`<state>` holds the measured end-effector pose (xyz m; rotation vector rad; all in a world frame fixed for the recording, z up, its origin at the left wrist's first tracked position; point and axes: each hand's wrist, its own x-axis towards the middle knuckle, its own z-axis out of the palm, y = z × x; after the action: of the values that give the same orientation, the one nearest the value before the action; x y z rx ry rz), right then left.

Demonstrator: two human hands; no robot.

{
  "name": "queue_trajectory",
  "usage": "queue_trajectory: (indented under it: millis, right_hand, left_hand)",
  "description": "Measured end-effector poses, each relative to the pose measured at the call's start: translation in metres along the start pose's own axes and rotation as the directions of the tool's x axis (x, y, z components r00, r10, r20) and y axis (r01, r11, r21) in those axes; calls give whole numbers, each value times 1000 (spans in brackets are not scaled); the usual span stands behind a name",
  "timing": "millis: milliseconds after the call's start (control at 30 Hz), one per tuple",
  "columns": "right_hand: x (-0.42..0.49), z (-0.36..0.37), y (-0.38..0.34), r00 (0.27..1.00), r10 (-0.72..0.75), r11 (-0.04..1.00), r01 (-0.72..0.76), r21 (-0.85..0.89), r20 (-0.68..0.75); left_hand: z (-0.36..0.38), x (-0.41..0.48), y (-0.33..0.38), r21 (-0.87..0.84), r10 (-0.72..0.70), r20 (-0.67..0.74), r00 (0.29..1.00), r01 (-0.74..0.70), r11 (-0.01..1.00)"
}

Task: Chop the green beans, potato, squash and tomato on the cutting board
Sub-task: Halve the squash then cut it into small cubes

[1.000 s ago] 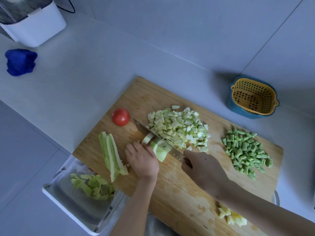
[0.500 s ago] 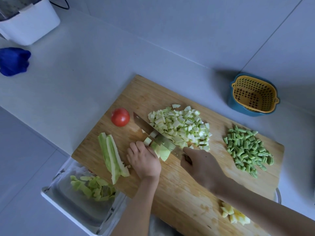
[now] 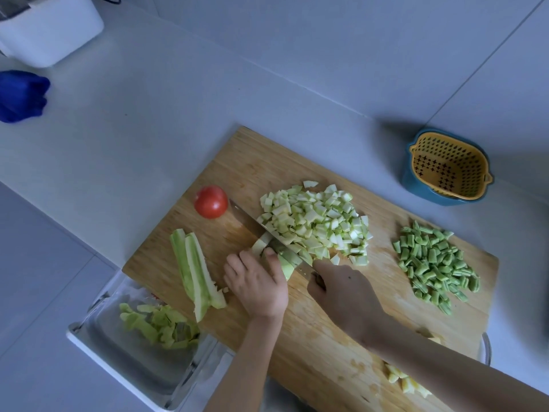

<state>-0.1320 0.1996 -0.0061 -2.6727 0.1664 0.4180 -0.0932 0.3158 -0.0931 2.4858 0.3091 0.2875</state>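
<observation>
Blade now butts the diced squash pile (image 3: 318,224) — a second ago it stood just off it. Head view: right hand (image 3: 341,292) grips the knife (image 3: 258,230), handle mostly hidden in the fist. Left hand (image 3: 258,286) pins the squash piece (image 3: 286,258) mid-board with curled fingers, blade across it. Cutting board (image 3: 326,337) sits on a pale grey counter (image 3: 133,129). Tomato (image 3: 211,201) at 10 o'clock of the pile, green beans (image 3: 433,266) at 3, squash strips (image 3: 194,272) at 8. Potato cubes (image 3: 404,382) at 5 — partly behind the forearm. Tray of peels (image 3: 142,352) half under the board edge.
</observation>
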Motion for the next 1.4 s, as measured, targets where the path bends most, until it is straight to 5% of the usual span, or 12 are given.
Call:
queue_trajectory:
  millis: [367,1033,1400]
  right_hand:
    - [0,-8,-2,999,20,998,-17,62,-37]
    - [-11,-15,-1,999,20,998,-18,-64,31]
    - [-11,-8,7,999,-36,996,38,81,-23]
  left_hand:
    - [2,-3,3,201,-45,91,995,26,979]
    - [7,0,2,226,-37,50,998,25,974]
    - [5,-1,2,195,-53,45,998,43,980]
